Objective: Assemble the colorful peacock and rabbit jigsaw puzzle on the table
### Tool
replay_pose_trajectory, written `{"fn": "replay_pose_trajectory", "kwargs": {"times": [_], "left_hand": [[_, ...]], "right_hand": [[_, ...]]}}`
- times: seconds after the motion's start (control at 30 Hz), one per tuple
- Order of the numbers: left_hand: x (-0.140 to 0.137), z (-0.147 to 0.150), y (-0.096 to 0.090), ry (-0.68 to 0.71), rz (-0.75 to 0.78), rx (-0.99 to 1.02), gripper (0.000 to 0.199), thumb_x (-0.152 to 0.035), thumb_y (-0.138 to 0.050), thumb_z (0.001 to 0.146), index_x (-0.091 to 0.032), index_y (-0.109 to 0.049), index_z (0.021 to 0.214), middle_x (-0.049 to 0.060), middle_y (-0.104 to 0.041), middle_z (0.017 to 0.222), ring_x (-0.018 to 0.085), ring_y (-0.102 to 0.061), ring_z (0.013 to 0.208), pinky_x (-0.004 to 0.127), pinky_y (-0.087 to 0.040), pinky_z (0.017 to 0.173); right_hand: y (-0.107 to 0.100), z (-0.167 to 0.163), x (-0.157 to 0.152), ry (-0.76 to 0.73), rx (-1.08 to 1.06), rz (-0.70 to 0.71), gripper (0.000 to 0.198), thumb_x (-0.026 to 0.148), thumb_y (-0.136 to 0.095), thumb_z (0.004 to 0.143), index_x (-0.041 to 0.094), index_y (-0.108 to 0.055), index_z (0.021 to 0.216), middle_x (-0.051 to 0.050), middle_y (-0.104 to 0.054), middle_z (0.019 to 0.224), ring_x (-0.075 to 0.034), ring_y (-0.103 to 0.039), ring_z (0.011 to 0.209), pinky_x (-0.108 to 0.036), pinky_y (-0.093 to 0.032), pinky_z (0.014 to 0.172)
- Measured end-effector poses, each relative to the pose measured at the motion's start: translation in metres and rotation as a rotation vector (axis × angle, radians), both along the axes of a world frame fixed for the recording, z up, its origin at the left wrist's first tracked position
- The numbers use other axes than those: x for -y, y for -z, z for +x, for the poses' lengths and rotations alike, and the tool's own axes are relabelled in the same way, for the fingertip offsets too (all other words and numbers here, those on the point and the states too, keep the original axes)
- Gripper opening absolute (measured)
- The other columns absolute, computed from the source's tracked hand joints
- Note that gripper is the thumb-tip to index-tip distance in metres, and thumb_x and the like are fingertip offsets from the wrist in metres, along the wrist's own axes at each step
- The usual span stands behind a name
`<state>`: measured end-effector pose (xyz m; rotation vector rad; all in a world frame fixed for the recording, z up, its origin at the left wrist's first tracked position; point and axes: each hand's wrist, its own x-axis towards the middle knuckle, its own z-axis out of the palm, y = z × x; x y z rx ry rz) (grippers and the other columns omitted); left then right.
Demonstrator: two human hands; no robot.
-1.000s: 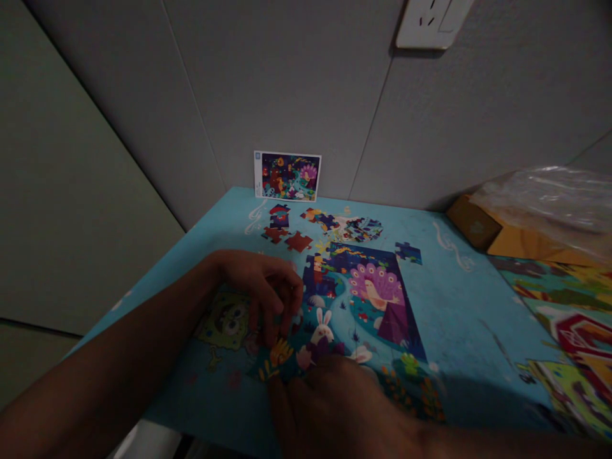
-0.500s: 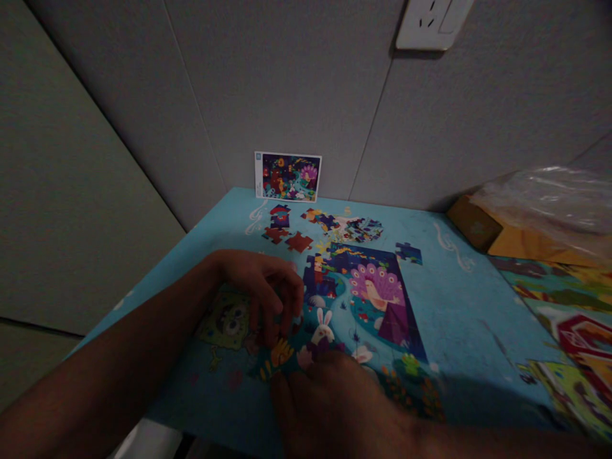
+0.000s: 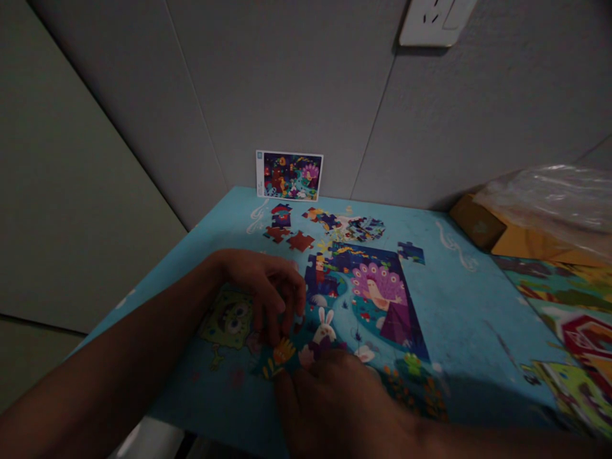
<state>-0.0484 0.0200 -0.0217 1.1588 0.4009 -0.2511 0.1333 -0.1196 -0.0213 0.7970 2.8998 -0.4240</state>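
Puzzle (image 3: 335, 319): orange-flower corner (image 3: 284, 351) lying between my left fingers (image 3: 271, 326) and right fingers (image 3: 306, 384); can't tell if either's pinching.

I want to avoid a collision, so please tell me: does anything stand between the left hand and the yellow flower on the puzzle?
Nothing visible does: the fingers of the left hand point down beside the yellow flower. The right hand is on the flower's near side, covering part of the puzzle, but not between them.
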Motion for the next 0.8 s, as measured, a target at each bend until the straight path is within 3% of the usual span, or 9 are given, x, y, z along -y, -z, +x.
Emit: {"fn": "replay_pose_trajectory", "kwargs": {"times": [0.1, 0.2, 0.37, 0.57, 0.67, 0.73, 0.8], "left_hand": [[0.0, 0.0, 0.0, 0.008, 0.009, 0.007, 0.033, -0.029, -0.075, 0.084, -0.016, -0.064, 0.113, 0.01, -0.076, 0.101, 0.027, -0.076, 0.088, 0.029, -0.063, 0.065], [0.0, 0.0, 0.001, 0.003, 0.001, 0.004, 0.034, -0.029, -0.075, 0.083, -0.016, -0.064, 0.112, 0.009, -0.076, 0.1, 0.027, -0.076, 0.088, 0.029, -0.063, 0.066], [0.0, 0.001, 0.001, -0.001, -0.005, 0.004, 0.034, -0.03, -0.076, 0.082, -0.016, -0.064, 0.111, 0.008, -0.075, 0.098, 0.027, -0.076, 0.087, 0.03, -0.063, 0.065], [0.002, 0.001, -0.005, -0.012, 0.043, -0.029, 0.036, -0.034, -0.078, 0.081, -0.017, -0.064, 0.109, 0.008, -0.076, 0.097, 0.027, -0.076, 0.084, 0.029, -0.062, 0.063], [0.001, 0.003, -0.005, -0.156, 0.16, -0.012, 0.035, -0.038, -0.079, 0.077, -0.017, -0.064, 0.1, 0.006, -0.075, 0.091, 0.026, -0.076, 0.077, 0.027, -0.06, 0.056], [-0.001, 0.006, -0.002, -0.369, 0.299, 0.035, 0.033, -0.039, -0.079, 0.075, -0.017, -0.063, 0.095, 0.003, -0.073, 0.084, 0.023, -0.075, 0.066, 0.023, -0.056, 0.048], [-0.005, 0.009, 0.003, -0.608, 0.482, 0.072, 0.03, -0.04, -0.075, 0.076, -0.017, -0.062, 0.091, 0.0, -0.068, 0.069, 0.016, -0.067, 0.05, 0.02, -0.047, 0.04]], "right_hand": [[0.001, 0.002, 0.002, 0.003, -0.053, 0.069, 0.007, 0.02, -0.056, 0.084, 0.016, -0.062, 0.081, -0.009, -0.072, 0.068, -0.021, -0.065, 0.052, -0.031, -0.047, 0.049], [0.004, 0.003, 0.004, 0.076, -0.099, 0.131, 0.016, 0.022, -0.054, 0.087, 0.018, -0.062, 0.102, -0.007, -0.074, 0.071, -0.022, -0.068, 0.057, -0.028, -0.046, 0.049], [0.008, 0.0, 0.001, 0.073, 0.006, 0.058, 0.013, 0.018, -0.053, 0.086, 0.017, -0.063, 0.094, -0.01, -0.075, 0.075, -0.024, -0.07, 0.06, -0.03, -0.049, 0.052], [-0.007, -0.003, -0.001, 0.121, 0.124, -0.03, 0.024, 0.017, -0.05, 0.087, 0.017, -0.067, 0.105, -0.011, -0.077, 0.087, -0.024, -0.072, 0.069, -0.03, -0.05, 0.055], [-0.018, 0.003, -0.006, 0.115, 0.104, -0.041, 0.022, 0.017, -0.053, 0.086, 0.017, -0.068, 0.101, -0.008, -0.077, 0.084, -0.021, -0.069, 0.062, -0.028, -0.042, 0.05], [-0.023, 0.012, -0.019, 0.115, -0.027, 0.011, 0.017, 0.019, -0.053, 0.086, 0.018, -0.068, 0.094, -0.005, -0.074, 0.077, -0.018, -0.063, 0.054, -0.028, -0.033, 0.046], [-0.024, 0.024, -0.041, 0.262, -0.14, 0.127, 0.022, 0.024, -0.048, 0.091, 0.018, -0.068, 0.085, -0.005, -0.072, 0.071, -0.016, -0.059, 0.052, -0.028, -0.028, 0.047]]}}
